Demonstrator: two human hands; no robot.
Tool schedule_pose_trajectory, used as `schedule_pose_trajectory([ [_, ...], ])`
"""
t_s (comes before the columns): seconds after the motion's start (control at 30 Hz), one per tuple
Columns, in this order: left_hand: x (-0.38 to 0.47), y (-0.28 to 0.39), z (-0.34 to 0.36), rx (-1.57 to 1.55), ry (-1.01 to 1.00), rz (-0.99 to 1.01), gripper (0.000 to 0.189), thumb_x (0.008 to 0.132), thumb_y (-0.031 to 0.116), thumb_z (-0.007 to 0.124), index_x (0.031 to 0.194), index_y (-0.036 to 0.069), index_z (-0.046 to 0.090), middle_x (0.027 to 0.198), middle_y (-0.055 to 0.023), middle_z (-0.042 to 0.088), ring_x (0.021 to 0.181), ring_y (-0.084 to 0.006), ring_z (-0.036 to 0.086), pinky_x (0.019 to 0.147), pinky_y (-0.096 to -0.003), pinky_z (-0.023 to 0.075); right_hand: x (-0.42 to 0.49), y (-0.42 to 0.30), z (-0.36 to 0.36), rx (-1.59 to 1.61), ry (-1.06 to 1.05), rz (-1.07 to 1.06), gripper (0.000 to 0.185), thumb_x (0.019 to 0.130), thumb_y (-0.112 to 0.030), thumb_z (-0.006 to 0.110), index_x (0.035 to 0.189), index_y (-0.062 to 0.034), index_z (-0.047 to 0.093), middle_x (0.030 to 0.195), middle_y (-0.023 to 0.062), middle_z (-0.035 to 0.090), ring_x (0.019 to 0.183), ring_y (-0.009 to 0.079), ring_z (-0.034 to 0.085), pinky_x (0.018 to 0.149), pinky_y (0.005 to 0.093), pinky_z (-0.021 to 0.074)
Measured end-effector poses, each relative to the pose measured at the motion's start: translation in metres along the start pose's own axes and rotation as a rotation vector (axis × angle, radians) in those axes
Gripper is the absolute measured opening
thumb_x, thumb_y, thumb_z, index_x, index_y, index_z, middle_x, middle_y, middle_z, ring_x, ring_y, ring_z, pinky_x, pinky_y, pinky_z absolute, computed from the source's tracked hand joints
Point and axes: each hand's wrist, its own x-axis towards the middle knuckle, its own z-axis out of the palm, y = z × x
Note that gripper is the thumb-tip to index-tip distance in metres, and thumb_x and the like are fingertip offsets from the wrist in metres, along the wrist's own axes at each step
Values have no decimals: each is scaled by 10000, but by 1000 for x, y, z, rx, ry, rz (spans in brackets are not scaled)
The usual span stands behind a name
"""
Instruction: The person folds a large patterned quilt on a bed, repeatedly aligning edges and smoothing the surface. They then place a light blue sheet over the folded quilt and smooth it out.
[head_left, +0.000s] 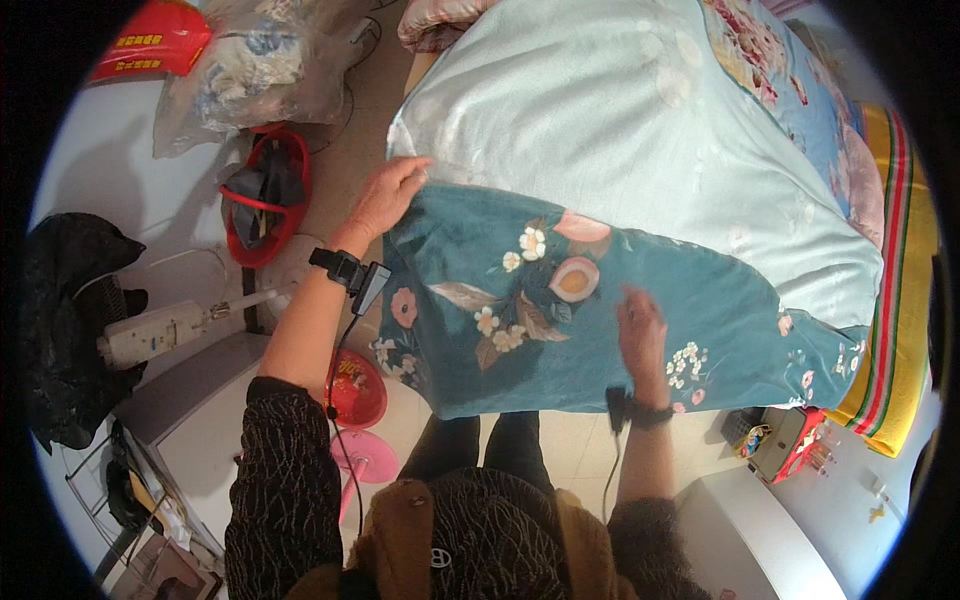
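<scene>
A teal floral cloth cover (547, 330) with a pale, light-green underside (555, 112) lies over the bed, its near part folded to show the floral face. At the fold's left end, my left hand (391, 191) touches the edge, fingers bent around it; whether it grips the cloth cannot be told. My right hand (643, 322), blurred, is over the floral face right of the middle, fingers partly curled; whether it touches the cloth is unclear. Both wrists wear black straps with small cabled devices.
Left of the bed are a red basket (304, 172), a plastic-wrapped bundle (255, 67), a white standing fan (157, 337) and a red basin (364, 390). A pink stool (367, 455) stands near my legs. A yellow striped cloth (900, 300) borders the bed's right side.
</scene>
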Motion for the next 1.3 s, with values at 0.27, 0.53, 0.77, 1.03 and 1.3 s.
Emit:
schedule_pose_trajectory([
  [0.27, -47, -7, -25, 199, -272, 49, 217, 819, 192, 670, 994, 66, 641, 847, -101, 641, 876, -260, 572, 966, -418, 355, 84, 17, 1, -241, -107, -23, 377, 813, -63, 627, 1183, -78, 555, 1108, 180, 597, 982, 382, 593, 800, 441, 504],
  [0.53, -90, 20, -51, 158, 180, 185, 190, 859, 122, 648, 1013, 22, 601, 913, -144, 635, 848, -317, 636, 746, -404, 504, 57, 5, -37, -89, 126, -51, 188, 759, 11, 654, 843, -55, 500, 601, 82, 572, 561, 205, 596, 560, 353, 493],
  [0.77, 22, 19, -45, 353, 373, 275, 280, 867, 179, 649, 1128, 94, 595, 1047, -154, 615, 973, -350, 596, 821, -392, 489, 117, -4, -57, -85, 261, 54, 257, 809, -101, 695, 898, -6, 474, 829, 196, 567, 734, 334, 566, 680, 423, 462],
  [1.03, -30, -87, 19, 134, 472, -307, 490, 924, 255, 581, 1293, -41, 454, 1261, -218, 537, 1161, -342, 520, 974, -424, 423, 45, -18, -13, -84, 201, -237, 595, 772, -23, 723, 1316, -50, 484, 1457, 195, 370, 1285, 342, 456, 960, 407, 479],
  [1.3, -113, -131, 91, -1017, 196, -818, 478, 924, 308, 595, 1303, 26, 522, 1279, -137, 571, 1169, -238, 513, 1007, -361, 357, -118, -42, 44, 49, -245, -63, 589, 726, -31, 737, 1269, -82, 516, 1455, 174, 368, 1265, 375, 435, 1018, 452, 432],
])
